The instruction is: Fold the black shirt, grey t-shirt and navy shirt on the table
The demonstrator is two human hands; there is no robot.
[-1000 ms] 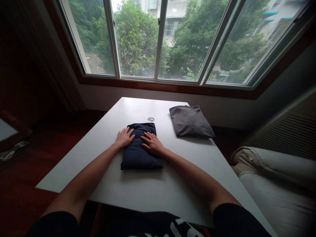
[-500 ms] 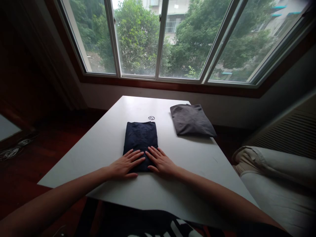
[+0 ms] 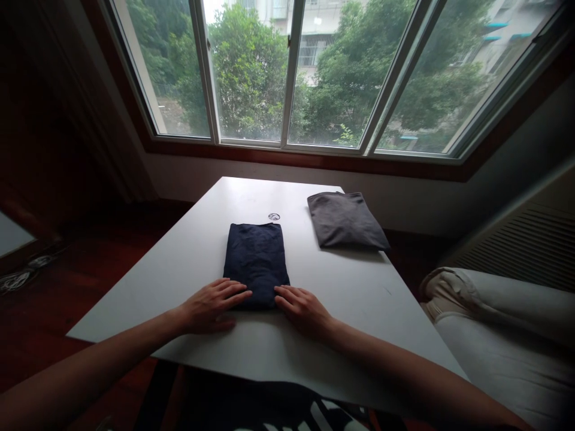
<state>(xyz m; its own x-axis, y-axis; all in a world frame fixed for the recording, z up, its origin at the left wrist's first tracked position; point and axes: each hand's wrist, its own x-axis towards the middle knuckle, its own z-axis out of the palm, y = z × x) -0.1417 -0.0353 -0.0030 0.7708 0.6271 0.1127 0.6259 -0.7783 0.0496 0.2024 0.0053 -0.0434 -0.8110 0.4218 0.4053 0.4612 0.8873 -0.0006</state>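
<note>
A navy folded garment (image 3: 257, 254) lies flat on the white table (image 3: 179, 257), a neat upright rectangle in front of me. My left hand (image 3: 212, 305) rests at its near left corner, fingers stretched over the edge of the cloth and thumb low on the tabletop. At the near right corner, the fingertips of my right hand (image 3: 304, 308) touch the cloth, fingers stretched and slightly bent. Neither hand grips the fabric. What kind of garment it is cannot be made out from the folded shape.
A grey folded cloth (image 3: 345, 220) lies at the table's right edge, its corner overhanging. Beyond the navy garment is a small round dark mark (image 3: 274, 216). A pale padded piece of furniture (image 3: 503, 335) stands on the right, and windows (image 3: 287, 78) line the far wall.
Both hands have slid back and apart, from the middle of the navy garment's near part out to its near corners. The garment stays folded in place.
</note>
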